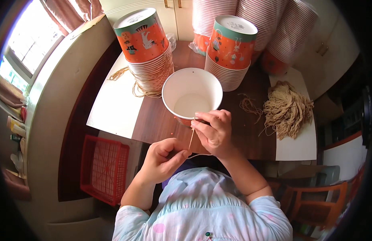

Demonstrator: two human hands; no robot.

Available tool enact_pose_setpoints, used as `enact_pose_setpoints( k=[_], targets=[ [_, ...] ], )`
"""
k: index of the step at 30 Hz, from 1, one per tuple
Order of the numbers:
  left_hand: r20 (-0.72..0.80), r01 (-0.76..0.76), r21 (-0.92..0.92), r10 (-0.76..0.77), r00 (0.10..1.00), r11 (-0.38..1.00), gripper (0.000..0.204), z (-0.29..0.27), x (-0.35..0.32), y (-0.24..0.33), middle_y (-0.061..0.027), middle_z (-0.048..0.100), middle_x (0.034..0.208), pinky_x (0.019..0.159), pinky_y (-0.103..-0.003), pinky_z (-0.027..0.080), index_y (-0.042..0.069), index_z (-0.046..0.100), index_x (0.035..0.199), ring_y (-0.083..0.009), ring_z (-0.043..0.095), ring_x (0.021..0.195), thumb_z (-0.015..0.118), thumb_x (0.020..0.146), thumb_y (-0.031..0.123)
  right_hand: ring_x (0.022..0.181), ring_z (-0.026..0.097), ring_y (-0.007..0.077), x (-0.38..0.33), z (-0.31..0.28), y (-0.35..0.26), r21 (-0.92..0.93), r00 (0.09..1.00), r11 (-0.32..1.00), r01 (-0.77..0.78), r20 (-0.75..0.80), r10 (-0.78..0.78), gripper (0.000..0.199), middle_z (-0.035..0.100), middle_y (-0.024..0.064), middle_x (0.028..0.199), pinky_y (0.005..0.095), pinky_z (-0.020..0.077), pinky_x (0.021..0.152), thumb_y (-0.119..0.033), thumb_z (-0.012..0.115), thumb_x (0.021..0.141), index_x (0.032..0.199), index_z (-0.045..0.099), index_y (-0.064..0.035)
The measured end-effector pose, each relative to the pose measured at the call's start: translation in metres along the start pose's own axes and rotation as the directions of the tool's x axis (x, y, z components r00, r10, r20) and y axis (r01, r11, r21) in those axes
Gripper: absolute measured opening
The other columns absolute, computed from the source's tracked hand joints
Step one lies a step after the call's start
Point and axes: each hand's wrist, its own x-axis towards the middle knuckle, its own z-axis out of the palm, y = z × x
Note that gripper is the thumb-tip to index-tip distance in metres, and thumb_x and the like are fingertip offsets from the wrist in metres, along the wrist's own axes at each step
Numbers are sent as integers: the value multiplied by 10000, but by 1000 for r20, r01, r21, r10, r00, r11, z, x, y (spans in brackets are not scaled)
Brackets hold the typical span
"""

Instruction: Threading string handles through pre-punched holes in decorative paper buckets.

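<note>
A white-lined paper bucket point(174, 91) with an orange outside stands upright on the table in front of me, its mouth tipped into view. My right hand point(216, 134) is at the bucket's near rim, thumb and fingers pinching a thin beige cord point(192, 139). From there the cord runs down taut to my left hand point(163, 158), which grips it between thumb and forefinger. A loose length of the same cord trails right beneath my hands. Small dark spots mark the bucket's far inner wall, near the rim.
An upside-down bucket stack point(143, 42) with cords around it stands back left; another stack point(234, 46) is back right, before plastic-wrapped stacks point(256, 22). A cord bundle point(288, 110) lies on the table's point(246, 132) right. A red crate point(85, 168) sits lower left.
</note>
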Motion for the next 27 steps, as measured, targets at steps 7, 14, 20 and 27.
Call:
enact_pose_setpoints(
  k=[7, 14, 20, 27],
  targets=[
    [132, 15, -247, 18, 991, 969, 93, -4, -3, 6, -31, 638, 779, 571, -182, 401, -42, 608, 811, -31, 511, 663, 632, 878, 18, 852, 576, 144, 11, -5, 15, -7, 999, 1000, 16, 42, -16, 164, 645, -39, 898, 355, 384, 808, -121, 747, 718, 862, 670, -135],
    [258, 101, -363, -4, 966, 926, 137, -11, -8, 7, -36, 654, 853, 642, -173, 433, -47, 651, 921, -46, 544, 726, 648, 902, 89, 841, 633, 177, 26, -44, 34, 214, 950, 976, 41, 294, -105, 150, 640, 0, 847, 442, 426, 920, -72, 713, 759, 857, 608, -117],
    [553, 185, 105, -212, 806, 977, 265, -56, 4, 10, -84, 692, 948, 772, -275, 506, -21, 671, 1057, -131, 622, 844, 624, 929, 207, 998, 648, 202, 13, -103, 72, 266, 887, 958, -111, 460, -25, 170, 703, -12, 920, 452, 372, 1002, -33, 743, 719, 831, 659, -130],
    [260, 189, 166, -228, 938, 968, 254, -86, 13, 62, -43, 688, 809, 724, -252, 496, -33, 690, 894, -87, 609, 772, 599, 944, 199, 1296, 435, 299, 34, -143, 79, 163, 690, 944, -287, 719, 85, 458, 582, 75, 1275, 503, 220, 1115, -177, 800, 650, 1085, 660, -136]
  ],
)
